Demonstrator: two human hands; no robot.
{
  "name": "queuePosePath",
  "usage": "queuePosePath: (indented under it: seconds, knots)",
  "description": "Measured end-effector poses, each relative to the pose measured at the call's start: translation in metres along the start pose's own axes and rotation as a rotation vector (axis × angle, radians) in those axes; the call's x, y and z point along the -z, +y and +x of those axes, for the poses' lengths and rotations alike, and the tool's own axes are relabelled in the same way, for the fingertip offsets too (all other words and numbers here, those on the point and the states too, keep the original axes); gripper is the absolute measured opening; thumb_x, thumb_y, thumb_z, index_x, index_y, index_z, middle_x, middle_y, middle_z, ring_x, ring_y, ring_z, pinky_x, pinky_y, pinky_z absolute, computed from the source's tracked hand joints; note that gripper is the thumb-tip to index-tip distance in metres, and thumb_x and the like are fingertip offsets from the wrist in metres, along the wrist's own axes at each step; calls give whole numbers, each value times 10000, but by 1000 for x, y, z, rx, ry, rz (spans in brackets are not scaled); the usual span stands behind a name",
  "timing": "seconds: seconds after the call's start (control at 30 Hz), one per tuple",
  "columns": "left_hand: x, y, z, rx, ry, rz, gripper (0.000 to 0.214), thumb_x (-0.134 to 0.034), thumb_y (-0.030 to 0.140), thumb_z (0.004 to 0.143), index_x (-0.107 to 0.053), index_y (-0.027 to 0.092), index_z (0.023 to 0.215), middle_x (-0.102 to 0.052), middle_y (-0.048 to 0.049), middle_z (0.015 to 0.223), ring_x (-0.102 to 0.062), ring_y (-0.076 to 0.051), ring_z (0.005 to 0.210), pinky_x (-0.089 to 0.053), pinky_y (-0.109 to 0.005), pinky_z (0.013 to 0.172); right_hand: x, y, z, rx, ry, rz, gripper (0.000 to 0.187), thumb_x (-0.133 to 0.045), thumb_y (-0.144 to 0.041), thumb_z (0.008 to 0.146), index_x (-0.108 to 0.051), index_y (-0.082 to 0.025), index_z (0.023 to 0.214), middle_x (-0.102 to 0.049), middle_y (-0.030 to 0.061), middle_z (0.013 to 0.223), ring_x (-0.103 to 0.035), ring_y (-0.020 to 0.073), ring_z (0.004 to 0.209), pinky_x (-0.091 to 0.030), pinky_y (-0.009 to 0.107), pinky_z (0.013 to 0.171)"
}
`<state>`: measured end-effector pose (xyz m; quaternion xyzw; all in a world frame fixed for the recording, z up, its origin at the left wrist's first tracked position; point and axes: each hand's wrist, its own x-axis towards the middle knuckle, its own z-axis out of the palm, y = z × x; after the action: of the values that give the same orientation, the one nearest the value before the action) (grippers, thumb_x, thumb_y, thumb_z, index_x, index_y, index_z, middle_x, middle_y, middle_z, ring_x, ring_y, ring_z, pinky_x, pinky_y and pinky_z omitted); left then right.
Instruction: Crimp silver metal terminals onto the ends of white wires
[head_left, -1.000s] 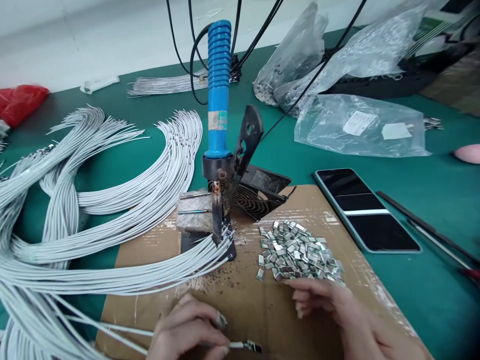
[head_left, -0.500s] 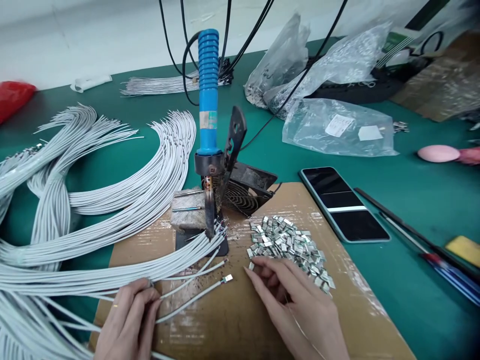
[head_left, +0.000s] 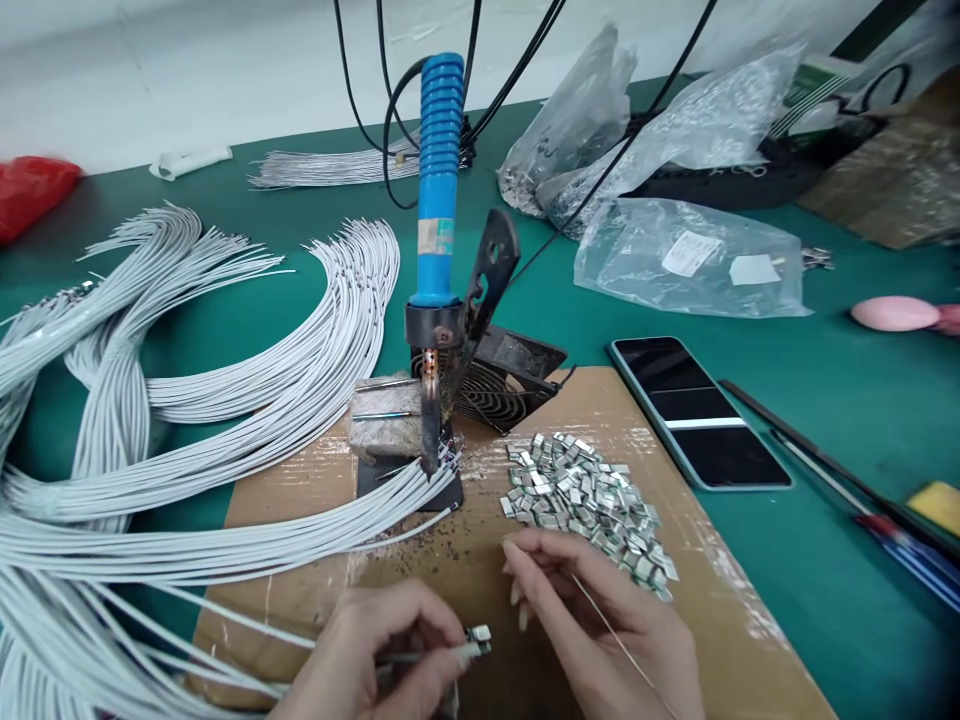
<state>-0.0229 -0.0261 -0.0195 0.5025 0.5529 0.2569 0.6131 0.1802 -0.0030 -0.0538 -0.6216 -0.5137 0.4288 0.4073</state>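
My left hand (head_left: 390, 645) is closed around a white cable near the bottom centre. At the cable's end, a small metal-cased connector (head_left: 478, 634) pokes out past my thumb and index finger. My right hand (head_left: 600, 620) is at the right with thumb and index fingertips together, and a thin solder wire (head_left: 615, 635) runs through it. Whether the fingertips also pinch something small is hidden. Just beyond that hand lies a pile of small silver connectors (head_left: 589, 500). A blue-handled soldering iron (head_left: 439, 180) stands tip down in its holder, above the ends of a white cable bundle (head_left: 300, 540).
Cardboard (head_left: 720, 620) covers the front of the green table (head_left: 862, 420). A phone (head_left: 697, 410) lies at the right, beside tweezers (head_left: 810, 440). A small black fan (head_left: 510, 375) sits behind the iron. Plastic bags (head_left: 690, 255) and more cable bundles (head_left: 352, 290) lie farther back.
My left hand has moved right and closer to me with the connector-tipped cable. My right hand has drawn slightly back from the connector pile. The view has shifted a little.
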Motion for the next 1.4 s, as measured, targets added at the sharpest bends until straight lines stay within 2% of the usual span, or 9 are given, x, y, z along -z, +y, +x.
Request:
queuePosePath:
  seconds: [0.17,0.33,0.47,0.57,0.73,0.9,1.1,1.2,1.4]
  knots:
    - [4,18,13,151,175,-331,531,-812,680,809,-675,167,831,-446,88,598,-311,-51,479,-182,-200,457,-12,-19,-3,-195,-28,271,203,-809,-397,856,-777,-245,725,-654,-30,577,-604,114,500,-501,160,487]
    - [6,21,12,160,236,-398,531,-857,658,778,-703,154,838,-435,99,561,-274,-30,462,-132,-187,445,-25,-31,-1,-84,-126,325,103,-801,-292,855,-875,-275,787,-677,-7,654,-578,125,548,-482,193,516]
    - [4,17,13,153,226,-428,521,-857,648,786,-698,153,822,-403,108,547,-252,-27,462,-109,-189,447,-29,-36,-1,-17,-174,378,170,-766,-235,885,-910,-318,921,-693,3,696,-576,129,562,-455,207,518]
    - [4,13,14,147,206,-464,518,-874,633,777,-681,153,803,-424,98,587,-218,-26,468,-96,-196,441,-30,-39,-1,-9,-199,390,198,-754,-235,893,-912,-334,959,-655,-6,681,-492,115,518,-392,214,474]
    - [1,10,15,113,196,-471,511,-862,619,800,-647,156,783,-445,94,595,-206,-35,481,-95,-209,466,-29,-39,-2,-33,-205,411,231,-751,-213,894,-902,-379,948,-683,-23,699,-533,101,539,-372,199,491]
    - [-8,10,15,53,294,-335,578,-816,704,788,-620,163,741,-492,55,603,-374,-93,571,-257,-231,570,-30,-32,-6,67,-134,299,216,-748,-195,923,-885,-359,958,-737,-15,748,-669,131,630,-479,195,564]
    - [-12,3,13,72,301,-158,646,-688,808,818,-627,169,753,-393,73,570,-298,-105,547,-191,-267,549,-32,-27,-11,332,108,196,364,-720,-3,880,-850,-316,1013,-751,-9,802,-683,150,674,-551,233,645]
    - [-13,0,11,91,341,-149,658,-699,812,804,-661,158,752,-430,59,559,-325,-104,532,-194,-261,542,-20,-30,-5,228,245,193,341,-724,-60,906,-860,-362,989,-744,-19,821,-648,134,629,-519,217,570]
    - [-13,5,10,63,418,-134,523,-831,680,776,-765,163,740,-549,14,583,-429,-116,549,-297,-238,552,-6,-29,6,53,-23,206,190,-767,-249,896,-902,-373,950,-683,-17,680,-566,130,539,-464,233,513]
